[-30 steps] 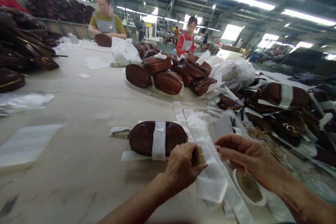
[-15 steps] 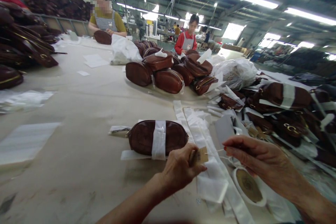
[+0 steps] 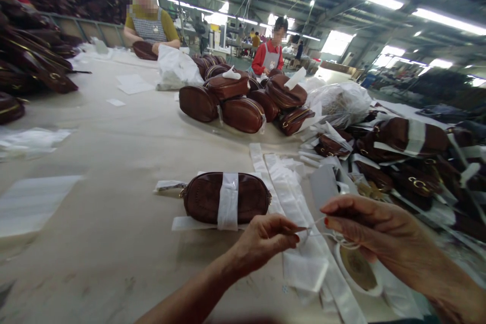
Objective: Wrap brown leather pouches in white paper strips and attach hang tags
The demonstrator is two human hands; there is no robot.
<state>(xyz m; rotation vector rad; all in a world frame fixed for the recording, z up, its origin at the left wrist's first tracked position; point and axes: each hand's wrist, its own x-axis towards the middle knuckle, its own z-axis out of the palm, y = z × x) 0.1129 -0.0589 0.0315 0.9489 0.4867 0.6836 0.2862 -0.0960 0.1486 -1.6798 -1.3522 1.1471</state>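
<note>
A brown leather pouch (image 3: 205, 197) wrapped with a white paper band (image 3: 228, 201) lies on the table just ahead of my hands. My left hand (image 3: 261, 240) is closed, pinching a small tag and the end of a thin white string (image 3: 315, 228). My right hand (image 3: 372, 228) is closed in a pinch on the other end of that string, a little to the right. Both hands hover over long white paper strips (image 3: 292, 197). Below my right hand sits a white roll (image 3: 357, 268).
A heap of brown pouches (image 3: 243, 106) lies mid-table, with more banded bags (image 3: 410, 147) at the right and dark bags (image 3: 34, 66) at the left. A clear plastic bag (image 3: 341, 104) sits behind. Two people work across the table. White sheets (image 3: 34, 202) lie at the left.
The small brown tag, in plain sight in my left fingers before, is now almost hidden in the pinch. My right hand has drawn slightly away and the string shows between the hands.
</note>
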